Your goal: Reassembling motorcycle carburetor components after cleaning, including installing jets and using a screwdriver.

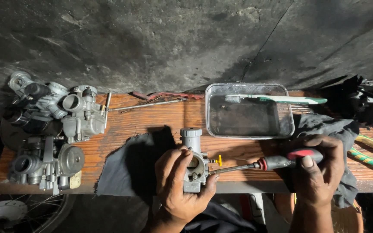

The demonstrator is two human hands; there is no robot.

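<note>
Carburetor (193,160) held upright at the front edge of the wooden bench (160,116) — screwdriver (266,163) applied to its side.

The left hand (178,185) is closed around the carburetor body; the right hand (313,170) is closed on the red-and-black screwdriver handle (tip at the body, just below the yellow-capped screw (218,160)). Keep the shaft in line with the screw and the body braced — a tilted tip would likely slip.

A rough, dark grey concrete wall (160,39) fills the view from nine to three o'clock, stained and cracked, with a thin line running down at one o'clock. Below it stretches a worn reddish wooden desk (152,118). Light is dim. At seven o'clock a spoked wheel (9,211) shows.
</note>
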